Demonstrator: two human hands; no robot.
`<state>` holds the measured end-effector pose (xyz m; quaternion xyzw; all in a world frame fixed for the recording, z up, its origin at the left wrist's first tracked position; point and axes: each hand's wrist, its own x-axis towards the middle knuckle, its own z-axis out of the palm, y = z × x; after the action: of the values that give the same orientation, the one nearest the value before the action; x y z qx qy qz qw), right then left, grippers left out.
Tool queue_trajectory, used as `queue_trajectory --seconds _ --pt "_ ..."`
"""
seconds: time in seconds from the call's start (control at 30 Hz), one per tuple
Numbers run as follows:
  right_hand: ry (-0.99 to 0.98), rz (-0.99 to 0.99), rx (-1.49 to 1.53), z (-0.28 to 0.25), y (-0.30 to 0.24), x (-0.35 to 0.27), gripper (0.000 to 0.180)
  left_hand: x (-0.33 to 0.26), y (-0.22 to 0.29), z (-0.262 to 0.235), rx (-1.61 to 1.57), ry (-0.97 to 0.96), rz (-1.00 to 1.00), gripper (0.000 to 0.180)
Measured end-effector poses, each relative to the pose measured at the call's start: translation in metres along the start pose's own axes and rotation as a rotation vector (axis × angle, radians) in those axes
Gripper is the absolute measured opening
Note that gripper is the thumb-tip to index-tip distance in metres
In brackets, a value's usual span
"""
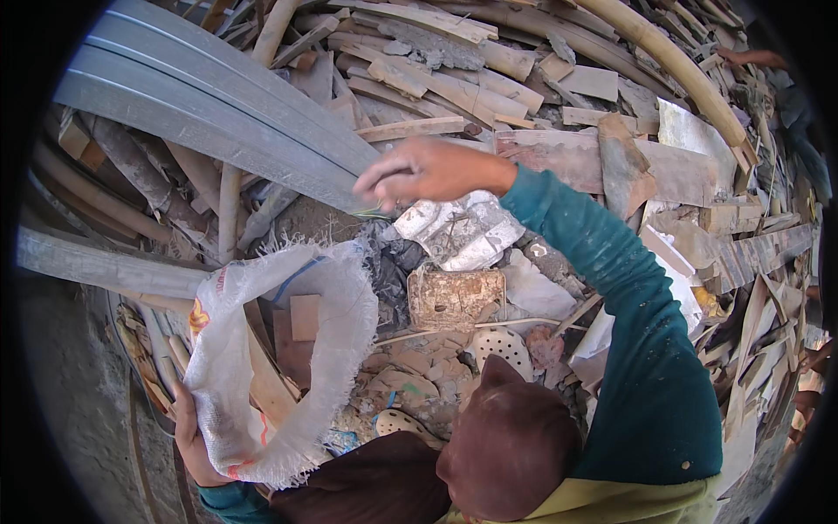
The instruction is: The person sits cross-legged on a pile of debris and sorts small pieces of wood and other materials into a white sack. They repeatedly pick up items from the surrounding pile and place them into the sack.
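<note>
A white woven sack (349, 301) with a frayed mouth stands at my left, its opening facing up. My left hand (194, 441) is shut on the sack's outer edge; the fingertips are partly hidden. Inside the sack lie wood pieces, among them a small flat block (305, 318). My right hand (428, 175) is stretched out over the debris, its fingers apart and a little blurred, with nothing seen in them. It is nearest to the end of the grey metal channels (227, 109). Just below it lies a crumpled whitish piece (467, 231).
Broken planks (436, 35) and wood scraps cover the far side and right. A bamboo pole (672, 52) slants across the upper right. A worn rectangular brownish piece (456, 299) lies before me. My perforated clogs (504, 349) stand in rubble. Another person's arm (755, 58) shows at far right.
</note>
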<state>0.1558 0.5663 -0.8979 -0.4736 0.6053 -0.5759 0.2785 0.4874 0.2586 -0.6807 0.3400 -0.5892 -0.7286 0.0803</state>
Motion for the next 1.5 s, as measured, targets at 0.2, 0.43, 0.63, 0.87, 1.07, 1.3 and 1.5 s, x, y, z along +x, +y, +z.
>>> queue_trajectory --seconds 0.2,0.43,0.63,0.87,1.07,1.3,1.5 --pt "0.527 1.102 -1.52 -0.258 0.067 -0.162 0.045 0.041 -0.002 0.015 0.051 0.033 -0.056 0.054" --pt "0.45 1.362 -1.699 -0.309 0.093 -0.227 0.042 0.068 0.004 0.02 -0.006 0.085 -0.052 0.055" --pt "0.265 1.254 -1.775 -0.296 0.091 -0.181 0.073 0.079 -0.003 0.034 -0.07 0.031 -0.16 0.054" --pt "0.2 1.226 -1.707 -0.298 0.105 -0.184 0.061 0.083 -0.003 0.026 0.046 0.132 -0.18 0.054" --pt "0.332 1.074 -1.566 -0.316 0.107 -0.203 0.039 0.078 -0.01 0.037 -0.031 0.202 -0.159 0.055" --pt "0.325 0.938 -1.5 -0.332 0.052 -0.211 0.028 0.066 0.002 0.019 0.037 0.187 -0.042 0.055" --pt "0.619 0.528 -1.317 -0.29 -0.074 -0.212 0.035 0.047 -0.005 0.002 -0.069 0.174 0.057 0.055"
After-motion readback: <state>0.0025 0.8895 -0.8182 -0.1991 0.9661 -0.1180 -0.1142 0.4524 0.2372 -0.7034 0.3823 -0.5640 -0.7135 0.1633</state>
